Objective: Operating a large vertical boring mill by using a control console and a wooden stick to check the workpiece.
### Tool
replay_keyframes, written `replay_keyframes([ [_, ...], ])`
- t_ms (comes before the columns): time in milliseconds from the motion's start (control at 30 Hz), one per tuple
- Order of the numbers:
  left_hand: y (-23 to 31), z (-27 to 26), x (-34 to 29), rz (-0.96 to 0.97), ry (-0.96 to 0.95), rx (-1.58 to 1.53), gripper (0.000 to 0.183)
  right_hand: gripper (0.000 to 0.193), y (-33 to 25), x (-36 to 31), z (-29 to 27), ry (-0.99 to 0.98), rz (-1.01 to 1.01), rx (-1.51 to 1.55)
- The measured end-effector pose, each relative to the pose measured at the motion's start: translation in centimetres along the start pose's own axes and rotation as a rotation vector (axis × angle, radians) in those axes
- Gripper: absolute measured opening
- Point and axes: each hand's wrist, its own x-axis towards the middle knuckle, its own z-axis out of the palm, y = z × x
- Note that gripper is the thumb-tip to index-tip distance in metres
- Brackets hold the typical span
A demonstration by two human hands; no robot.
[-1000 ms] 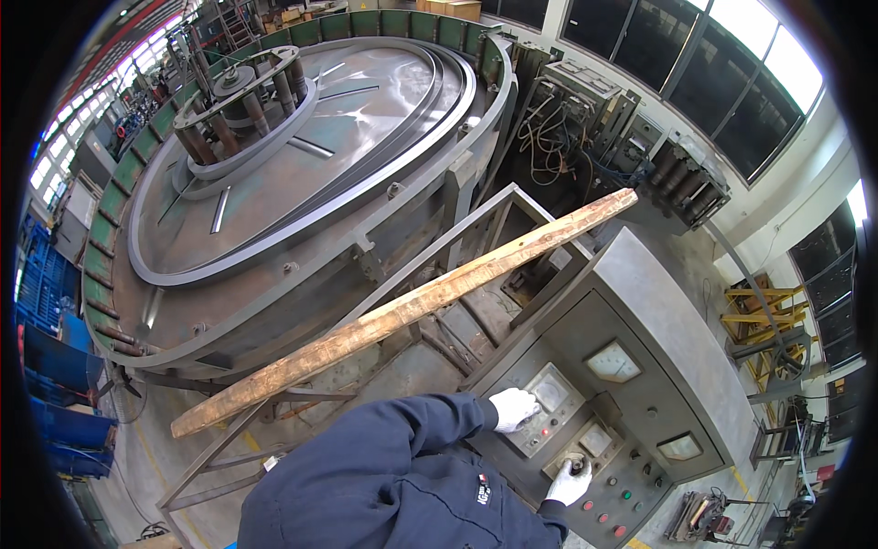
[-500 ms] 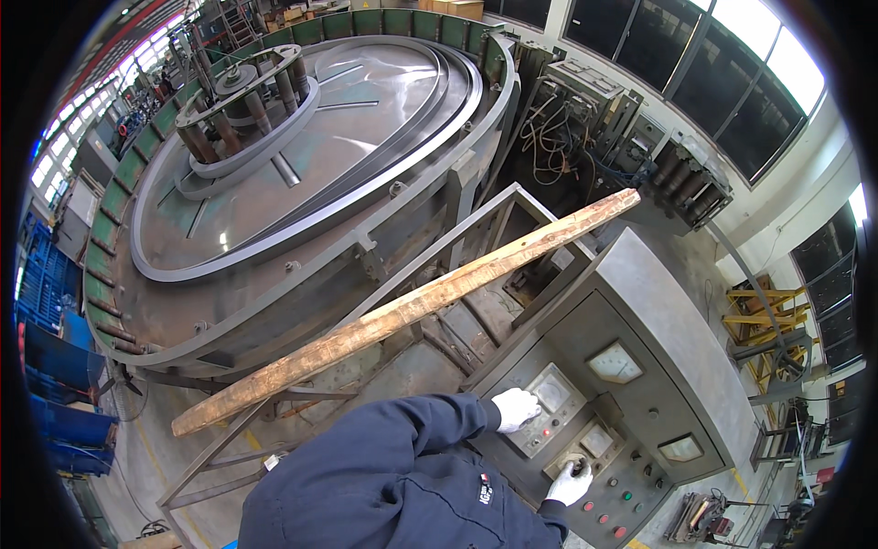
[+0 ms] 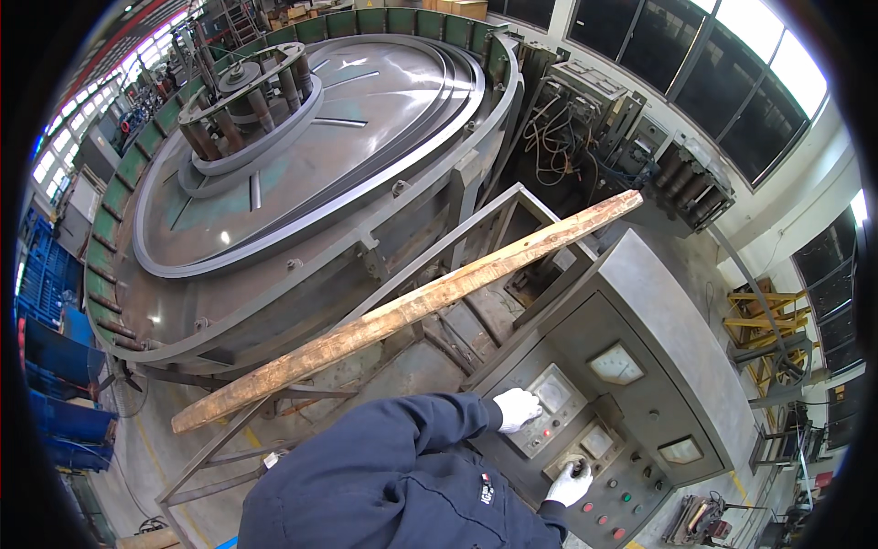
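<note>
My left hand (image 3: 518,409), in a white glove, rests at the left edge of an upper gauge plate (image 3: 553,391) on the grey control console (image 3: 615,331). Its fingers are curled, and whatever they grip is hidden. Lower on the slope, my right hand (image 3: 569,485), also gloved in white, closes round a dark rotary knob (image 3: 578,466) beside a small square meter (image 3: 598,443). Near that hand are red and green push buttons (image 3: 626,498). Beyond the console lies a large round metal turntable (image 3: 320,174) bearing a raised ring of posts (image 3: 245,101).
A long wooden beam (image 3: 412,306) lies slanting across a metal frame (image 3: 480,220) between me and the turntable. The machine's rim wall (image 3: 274,339) curves around the disc. Cabled equipment (image 3: 572,119) stands by the wall, with yellow stands (image 3: 764,316) at the right.
The turntable has rotated clockwise as seen from above: its slots have shifted round, the near one moving left. Both my hands stay in place on the console.
</note>
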Motion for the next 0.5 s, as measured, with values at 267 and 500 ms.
replay_keyframes([
  [267,-0.2,0.6,0.1,0.002,0.005,0.009,0.026,0.035,0.5,0.0,0.3,0.043,-0.04,0.02],
  [500,-0.1,0.4,0.1,0.0,-0.003,0.009,0.025,0.034,1.2,0.2,0.6,0.047,-0.043,-0.016],
])
